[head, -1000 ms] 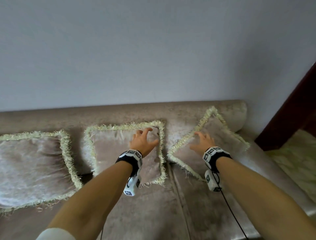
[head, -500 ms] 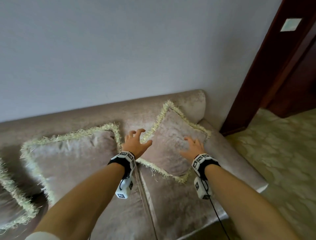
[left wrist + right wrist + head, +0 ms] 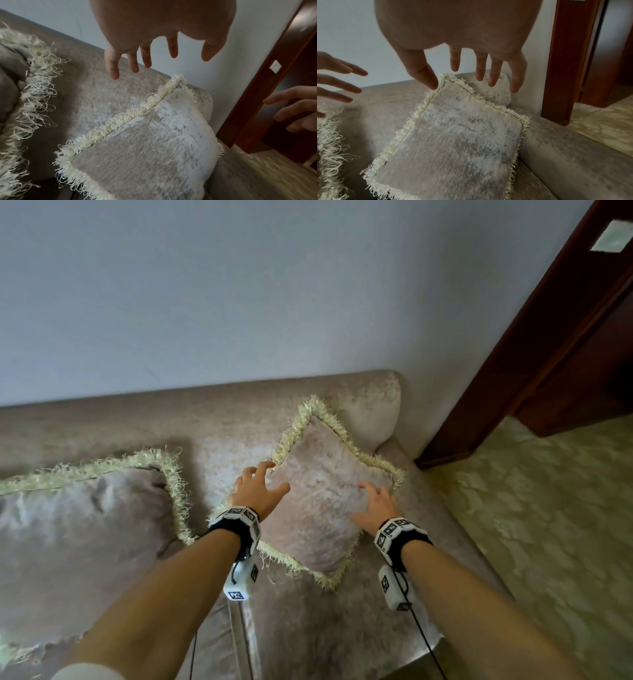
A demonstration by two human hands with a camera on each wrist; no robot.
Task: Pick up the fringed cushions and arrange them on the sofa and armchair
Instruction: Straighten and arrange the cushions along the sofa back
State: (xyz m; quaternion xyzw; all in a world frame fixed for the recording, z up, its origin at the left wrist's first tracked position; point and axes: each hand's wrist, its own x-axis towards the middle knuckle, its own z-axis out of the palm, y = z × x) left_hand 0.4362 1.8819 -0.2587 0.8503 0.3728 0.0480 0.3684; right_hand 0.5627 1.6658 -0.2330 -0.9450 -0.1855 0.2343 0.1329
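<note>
Dark wooden door frame (image 3: 534, 344), patterned floor (image 3: 548, 525)

This looks like a living room in a home. A soft beige sofa (image 3: 308, 611) with fringed cushions (image 3: 325, 508) fills the bottom of the frame, against a plain pale wall (image 3: 239, 302). A dark wooden door frame (image 3: 548, 354) and patterned carpet (image 3: 548, 525) are at the right.

left hand (image 3: 163, 23) spread above fringed cushion (image 3: 145, 155), apparently not touching
</note>
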